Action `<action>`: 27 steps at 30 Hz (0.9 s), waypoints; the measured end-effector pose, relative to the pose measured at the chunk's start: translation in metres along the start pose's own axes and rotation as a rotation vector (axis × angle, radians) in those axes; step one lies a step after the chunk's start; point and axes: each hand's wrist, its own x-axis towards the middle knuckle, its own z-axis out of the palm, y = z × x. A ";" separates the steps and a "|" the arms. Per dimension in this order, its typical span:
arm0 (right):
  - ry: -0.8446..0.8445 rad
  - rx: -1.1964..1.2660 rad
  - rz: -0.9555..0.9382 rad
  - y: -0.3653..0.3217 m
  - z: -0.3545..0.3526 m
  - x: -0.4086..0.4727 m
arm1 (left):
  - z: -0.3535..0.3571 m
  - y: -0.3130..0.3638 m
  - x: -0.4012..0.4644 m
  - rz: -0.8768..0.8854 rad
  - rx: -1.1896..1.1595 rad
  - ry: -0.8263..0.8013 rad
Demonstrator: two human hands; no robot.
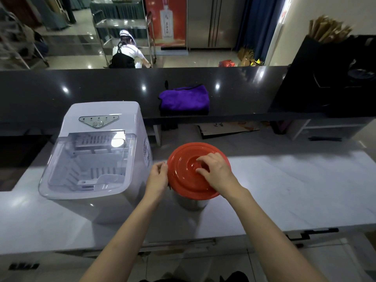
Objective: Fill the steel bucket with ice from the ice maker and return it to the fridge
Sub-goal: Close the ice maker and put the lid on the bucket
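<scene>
Ice maker [97, 159] stands at the bench's [284, 190] nine o'clock side, clear lid shut; whether ice lies in the basket cannot be told. Left hand [157, 178] sits at the nine o'clock edge of the red lid [183, 180], fingertips pinched at the rim. The lid covers the steel bucket [192, 203], which stands just beside the ice maker at its three o'clock, only a strip of wall visible. Right hand [215, 171] lies on the lid, fingers curled about the centre knob. Risks, as judged: a tight lid lifted one-sidedly could tip or drag the bucket across the smooth bench; the lid, released abruptly, could strike the ice maker. A folded purple towel [184, 99] lies on the dark counter at twelve o'clock.
</scene>
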 end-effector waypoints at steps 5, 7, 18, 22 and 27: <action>-0.006 -0.001 -0.011 -0.004 0.001 -0.001 | 0.001 0.013 -0.010 0.011 0.035 -0.042; -0.015 0.009 -0.023 -0.007 0.001 -0.002 | 0.002 0.005 -0.004 0.030 0.074 -0.042; 0.485 0.483 0.488 0.012 -0.014 -0.022 | 0.000 -0.001 -0.005 0.006 0.066 -0.086; 0.354 0.748 0.667 0.025 -0.007 -0.029 | 0.001 -0.001 -0.012 -0.124 -0.072 -0.103; 0.231 0.887 0.708 0.024 0.000 -0.039 | 0.002 -0.006 -0.013 -0.204 -0.179 -0.151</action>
